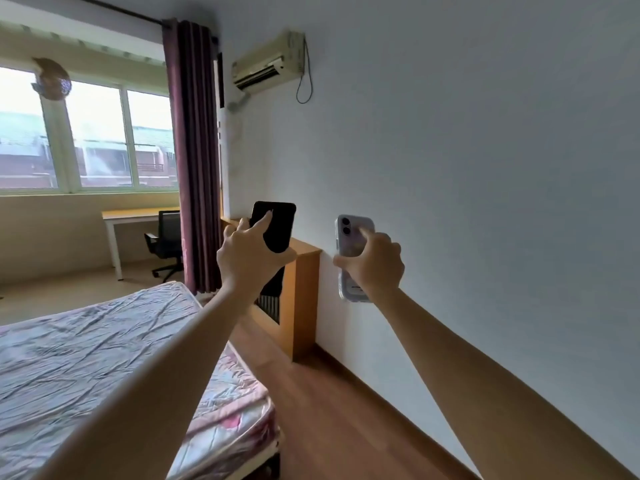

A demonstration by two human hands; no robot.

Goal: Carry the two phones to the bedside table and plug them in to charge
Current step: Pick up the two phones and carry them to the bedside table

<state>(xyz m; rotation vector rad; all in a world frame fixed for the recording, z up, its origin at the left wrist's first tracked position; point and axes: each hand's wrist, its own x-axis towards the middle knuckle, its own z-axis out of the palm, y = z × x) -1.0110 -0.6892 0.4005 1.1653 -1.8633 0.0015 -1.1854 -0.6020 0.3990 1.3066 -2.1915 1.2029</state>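
My left hand (247, 258) holds a black phone (277, 225) upright at arm's length, index finger lying across its dark face. My right hand (372, 265) grips a pale lilac phone in a clear case (349, 240), its back with two camera lenses turned toward me and its lower end sticking out below my fist. Both phones are raised in front of the white wall. No bedside table or charging cable is in view.
A bed with a wrinkled patterned sheet (104, 348) fills the lower left. A wooden radiator cover (303, 299) stands against the wall ahead. A strip of wooden floor (329, 410) runs between bed and wall. Desk (138, 214), office chair (166, 242), purple curtain (194, 150) and window lie beyond.
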